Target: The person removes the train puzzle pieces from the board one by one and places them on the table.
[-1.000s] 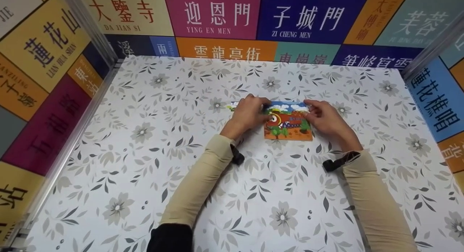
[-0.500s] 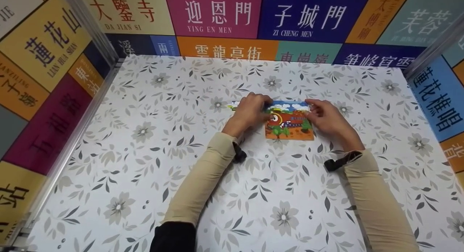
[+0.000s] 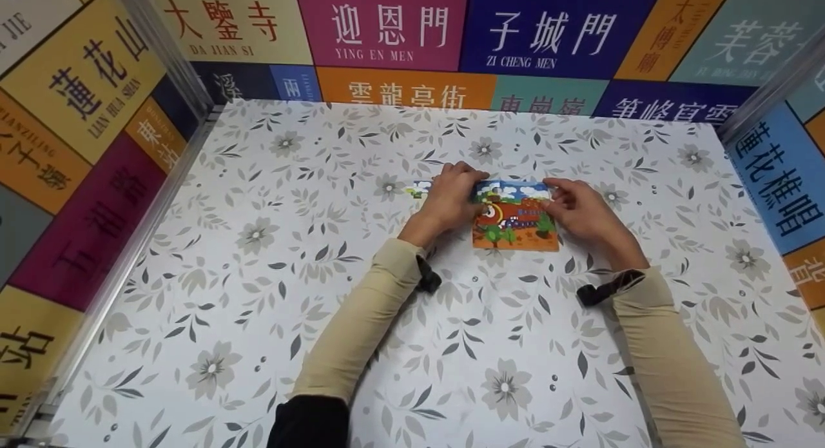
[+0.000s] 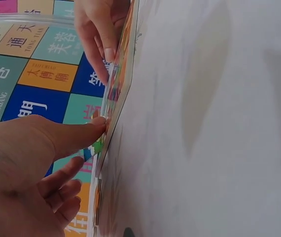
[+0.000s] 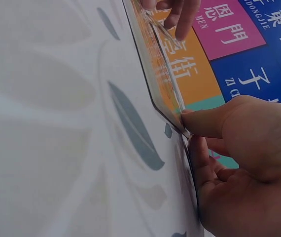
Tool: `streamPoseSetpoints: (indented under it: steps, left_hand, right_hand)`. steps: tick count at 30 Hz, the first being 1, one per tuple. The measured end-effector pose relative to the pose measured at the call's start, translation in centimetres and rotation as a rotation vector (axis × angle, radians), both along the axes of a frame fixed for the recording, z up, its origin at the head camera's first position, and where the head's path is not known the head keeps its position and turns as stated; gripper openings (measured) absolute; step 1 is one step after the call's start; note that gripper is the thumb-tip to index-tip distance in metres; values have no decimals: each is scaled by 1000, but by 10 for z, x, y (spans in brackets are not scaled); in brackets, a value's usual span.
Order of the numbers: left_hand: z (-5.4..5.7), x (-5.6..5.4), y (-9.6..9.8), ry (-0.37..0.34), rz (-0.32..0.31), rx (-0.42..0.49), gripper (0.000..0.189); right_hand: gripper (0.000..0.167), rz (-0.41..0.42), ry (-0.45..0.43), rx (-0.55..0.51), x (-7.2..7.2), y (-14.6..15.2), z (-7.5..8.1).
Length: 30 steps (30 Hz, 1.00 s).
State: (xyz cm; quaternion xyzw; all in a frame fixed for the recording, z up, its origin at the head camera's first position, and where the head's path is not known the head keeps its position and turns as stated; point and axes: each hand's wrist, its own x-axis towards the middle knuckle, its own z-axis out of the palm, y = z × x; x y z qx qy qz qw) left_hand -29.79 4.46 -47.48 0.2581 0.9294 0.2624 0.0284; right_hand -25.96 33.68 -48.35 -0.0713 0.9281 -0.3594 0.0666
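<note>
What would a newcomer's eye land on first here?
First, the flat, brightly printed blue, red and orange picture board near the middle of the head view, held at its sides between the person's left hand and right hand. Next, the multicoloured wall panels with large Chinese characters, behind and beside the white, grey-flowered tabletop.

Between the left sleeve (image 3: 358, 322) and the right sleeve (image 3: 670, 351), a broad lane of tabletop (image 3: 509, 325) runs up to the near edge of the picture board (image 3: 515, 238), narrowed by dark wrist cameras (image 3: 428, 279) jutting inward. The left hand (image 3: 453, 196) blocks the board's upper left, the right hand (image 3: 579, 208) its upper right. A gap between the hands admits passage from beyond, where the lettered back wall (image 3: 393, 38) bounds the room; a colourful piece (image 3: 417, 189) lies just left of the left hand
</note>
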Motion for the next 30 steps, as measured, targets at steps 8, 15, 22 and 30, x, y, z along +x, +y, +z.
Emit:
streamPoseSetpoints:
  steps: [8,15,22,30]
  left_hand:
    - [0,-2,-1,-31,21,20,55]
    - [0,0,-2,20,8,4,53]
    - [2,0,0,65,-6,-30,46]
    - [1,0,0,90,-5,-78,43]
  right_hand:
    - [58,1,-7,0,0,-1,0]
    - [56,-5,15,7,-1,-2,1]
    - [55,21,46,12,0,1,0]
    - [56,12,22,-7,-1,1,0]
